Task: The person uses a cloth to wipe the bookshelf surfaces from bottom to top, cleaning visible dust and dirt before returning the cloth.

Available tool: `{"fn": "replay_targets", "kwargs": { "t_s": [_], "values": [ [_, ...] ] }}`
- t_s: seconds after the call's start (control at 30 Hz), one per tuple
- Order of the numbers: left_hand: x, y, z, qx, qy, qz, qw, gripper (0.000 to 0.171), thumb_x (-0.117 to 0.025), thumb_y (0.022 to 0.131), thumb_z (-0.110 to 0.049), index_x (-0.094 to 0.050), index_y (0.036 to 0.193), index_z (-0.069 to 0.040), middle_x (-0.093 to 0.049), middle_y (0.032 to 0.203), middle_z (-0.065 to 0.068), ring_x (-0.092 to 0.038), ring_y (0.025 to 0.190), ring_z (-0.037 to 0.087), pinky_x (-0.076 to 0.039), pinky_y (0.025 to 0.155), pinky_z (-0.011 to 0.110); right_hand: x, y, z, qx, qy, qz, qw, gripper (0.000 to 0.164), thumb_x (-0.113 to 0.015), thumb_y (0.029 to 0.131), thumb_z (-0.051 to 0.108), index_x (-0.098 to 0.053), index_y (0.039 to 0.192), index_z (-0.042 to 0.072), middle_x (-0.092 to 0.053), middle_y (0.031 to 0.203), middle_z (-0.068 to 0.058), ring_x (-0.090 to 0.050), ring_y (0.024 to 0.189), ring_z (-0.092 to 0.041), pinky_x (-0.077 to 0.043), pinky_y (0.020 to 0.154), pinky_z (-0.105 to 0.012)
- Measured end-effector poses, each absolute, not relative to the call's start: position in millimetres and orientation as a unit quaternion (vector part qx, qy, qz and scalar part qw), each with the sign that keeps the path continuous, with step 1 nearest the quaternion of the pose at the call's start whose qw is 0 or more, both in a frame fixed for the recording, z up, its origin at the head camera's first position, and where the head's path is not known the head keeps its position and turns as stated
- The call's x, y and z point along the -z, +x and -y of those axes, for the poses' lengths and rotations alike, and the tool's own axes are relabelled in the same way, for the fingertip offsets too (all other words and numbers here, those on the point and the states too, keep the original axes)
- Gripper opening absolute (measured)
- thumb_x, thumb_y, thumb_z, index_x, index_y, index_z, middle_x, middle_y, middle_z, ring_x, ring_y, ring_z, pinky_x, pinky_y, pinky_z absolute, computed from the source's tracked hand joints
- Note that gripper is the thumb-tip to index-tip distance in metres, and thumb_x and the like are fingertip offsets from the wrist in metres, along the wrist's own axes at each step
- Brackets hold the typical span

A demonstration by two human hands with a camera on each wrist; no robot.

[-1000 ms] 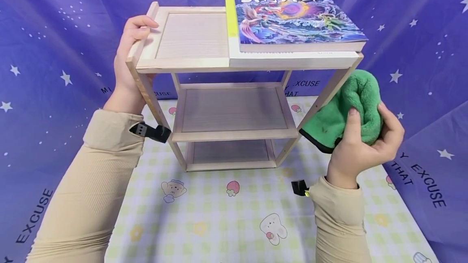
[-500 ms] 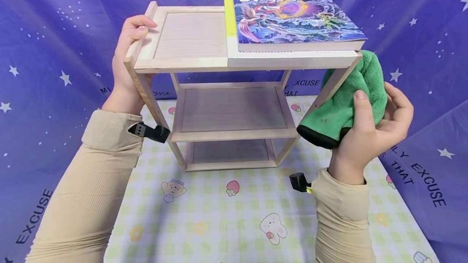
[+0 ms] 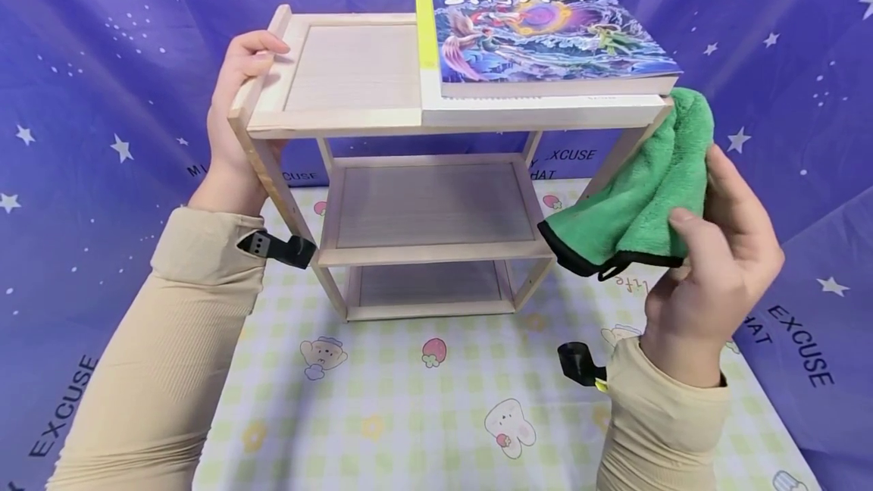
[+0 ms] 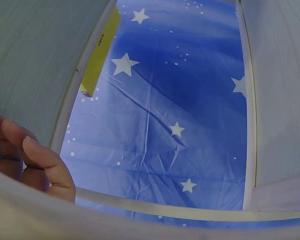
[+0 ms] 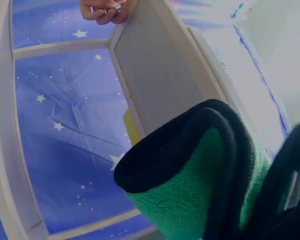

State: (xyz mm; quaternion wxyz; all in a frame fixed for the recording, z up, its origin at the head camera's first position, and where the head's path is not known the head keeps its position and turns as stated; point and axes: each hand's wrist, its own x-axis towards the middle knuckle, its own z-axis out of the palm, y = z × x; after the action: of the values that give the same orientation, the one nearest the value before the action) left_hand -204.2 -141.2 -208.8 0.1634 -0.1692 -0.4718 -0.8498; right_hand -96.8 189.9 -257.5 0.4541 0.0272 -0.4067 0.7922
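A light wooden three-tier shelf (image 3: 355, 67) stands upright on the cloth-covered table. My left hand (image 3: 235, 116) grips the left side rail of its top tier, fingertips over the rail; curled fingers (image 4: 47, 165) show under the top panel in the left wrist view. My right hand (image 3: 733, 248) holds a plush green cloth (image 3: 655, 188) with black edging, thumb in front and the other fingers partly hidden behind it. The cloth lies around the shelf's right front post, covering much of it, just below the top corner. In the right wrist view the cloth (image 5: 190, 205) is folded over.
A blue illustrated book (image 3: 539, 29) lies on a thicker white-and-yellow book (image 3: 546, 112) at the right of the top tier. A checked tablecloth (image 3: 409, 408) spreads below. Purple star-patterned fabric (image 3: 805, 173) encloses the back and sides.
My right hand has shifted right, and the cloth has moved up the right post, spreading from a bunched wad to a draped fold. The left hand stays on the rail.
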Motion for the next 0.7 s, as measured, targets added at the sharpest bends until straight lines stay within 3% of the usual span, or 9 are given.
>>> {"fn": "replay_targets", "kwargs": {
  "t_s": [0.2,0.37,0.5,0.7],
  "values": [
    [210,-203,142,0.843,-0.172,0.482,0.166,0.029,-0.036,0.094,-0.001,-0.059,0.081,-0.011,-0.055,0.097,-0.003,-0.043,0.108,0.019,-0.035,0.095,0.027,258,-98,-188,-0.777,0.052,0.428,0.459,0.058,-0.074,0.060,-0.025,-0.065,0.116,-0.012,-0.070,0.114,-0.023,-0.064,0.106,-0.033,-0.054,0.084,-0.032],
    [209,-204,140,0.841,-0.177,0.481,0.171,0.030,-0.034,0.095,0.000,-0.058,0.082,-0.011,-0.055,0.097,-0.003,-0.044,0.107,0.018,-0.035,0.096,0.027,261,-103,-189,-0.744,0.049,0.518,0.419,0.071,-0.079,0.063,-0.020,-0.063,0.129,0.002,-0.061,0.130,-0.016,-0.054,0.106,-0.023,-0.049,0.077,-0.025],
    [209,-204,140,0.839,-0.181,0.483,0.174,0.030,-0.034,0.094,0.000,-0.058,0.082,-0.012,-0.055,0.096,-0.004,-0.044,0.107,0.018,-0.034,0.097,0.027,264,-110,-188,-0.689,0.041,0.595,0.410,0.079,-0.083,0.067,-0.007,-0.055,0.139,0.011,-0.052,0.131,-0.010,-0.048,0.104,-0.017,-0.042,0.079,-0.024],
    [209,-204,139,0.842,-0.171,0.481,0.172,0.030,-0.034,0.094,0.000,-0.058,0.081,-0.012,-0.054,0.097,-0.003,-0.044,0.107,0.019,-0.035,0.095,0.027,263,-125,-176,-0.667,0.052,0.598,0.442,0.081,-0.082,0.070,0.003,-0.046,0.142,0.008,-0.049,0.134,-0.010,-0.047,0.115,-0.021,-0.042,0.090,-0.028]
  ]
}}
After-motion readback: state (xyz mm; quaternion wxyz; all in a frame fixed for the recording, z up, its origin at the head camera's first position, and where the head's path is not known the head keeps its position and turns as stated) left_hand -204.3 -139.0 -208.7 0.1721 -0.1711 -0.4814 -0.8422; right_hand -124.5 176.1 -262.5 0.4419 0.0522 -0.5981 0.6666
